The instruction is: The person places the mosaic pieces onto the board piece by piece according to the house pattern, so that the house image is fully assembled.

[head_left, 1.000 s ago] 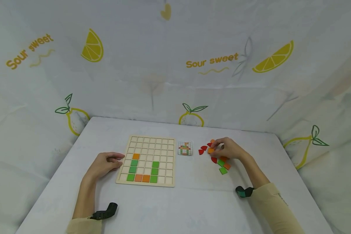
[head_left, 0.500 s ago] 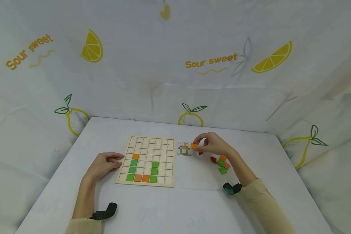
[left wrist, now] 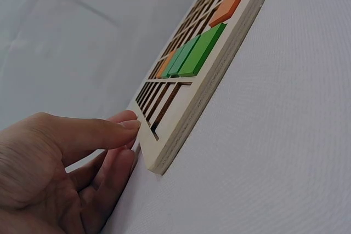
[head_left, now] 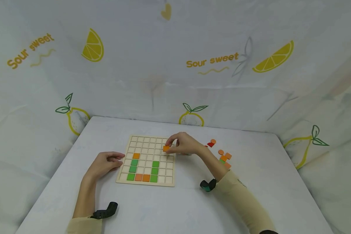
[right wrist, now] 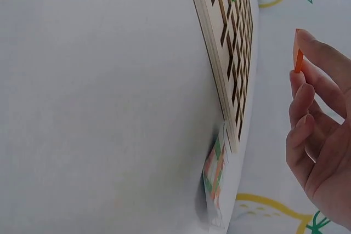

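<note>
Pinching an orange square tile (head_left: 165, 148) by its edges, the right hand (head_left: 182, 145) holds it between the thumb and a fingertip. This looks like a good hold for a thing so small and flat, as it leaves most of the tile uncovered. The left hand (head_left: 103, 165) rests its fingertips on the left edge of the wooden grid board (head_left: 144, 150). Its fingers are loose and not wrapped around the wood, so it may be there to stop the board from sliding. The pattern card (right wrist: 215, 175) lies just beside the board, below the grip, maybe so it is easy to look at.

The held tile is right in the grip, over the far right part of the board. The right wrist view shows a gap between them. From the grip, toward the person and a bit left, sits a row of 3 green tiles (head_left: 155, 170). More to the left are 3 other green tiles (head_left: 133, 169), with 1 orange tile (head_left: 136, 156) at their far end. In between, at the near edge, are 2 orange tiles (head_left: 138, 177). Right of the grip, loose pieces lie on the table: orange rounds (head_left: 220, 152), a red piece (head_left: 210, 145) and some square tiles (head_left: 223, 158).
</note>
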The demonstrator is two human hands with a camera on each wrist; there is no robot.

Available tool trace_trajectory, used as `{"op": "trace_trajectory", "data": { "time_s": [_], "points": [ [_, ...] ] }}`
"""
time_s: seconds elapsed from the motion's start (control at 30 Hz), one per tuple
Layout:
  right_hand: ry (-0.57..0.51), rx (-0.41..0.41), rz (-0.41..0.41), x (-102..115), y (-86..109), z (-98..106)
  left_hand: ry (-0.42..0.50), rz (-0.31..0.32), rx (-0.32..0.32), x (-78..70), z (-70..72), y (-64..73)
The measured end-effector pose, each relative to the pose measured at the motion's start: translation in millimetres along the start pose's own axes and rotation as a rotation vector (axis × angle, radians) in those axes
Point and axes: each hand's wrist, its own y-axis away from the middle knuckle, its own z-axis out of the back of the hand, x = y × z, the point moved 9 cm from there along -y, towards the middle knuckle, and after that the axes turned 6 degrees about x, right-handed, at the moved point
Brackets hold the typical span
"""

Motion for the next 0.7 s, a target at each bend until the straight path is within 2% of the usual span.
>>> {"op": "trace_trajectory", "data": {
  "time_s": [0.23, 0.37, 0.47, 0.7],
  "points": [
    [0.049, 0.030, 0.012, 16, -32.3, -23, 0.008, 0.000, 0.001, 0.4, -0.2, -0.2],
    [0.117, 0.081, 0.032, 26, -49.1, -42, 0.005, 0.004, 0.000, -0.2, 0.3, 0.6],
    [0.127, 0.113, 0.031, 33, -58.5, -53, 0.003, 0.011, 0.000, 0.0, 0.3, 1.0],
    [0.182, 0.105, -0.031, 38, -72.8, -65, 0.008, 0.031, -0.004, 1.9, -0.6, -0.3]
  ]
}}
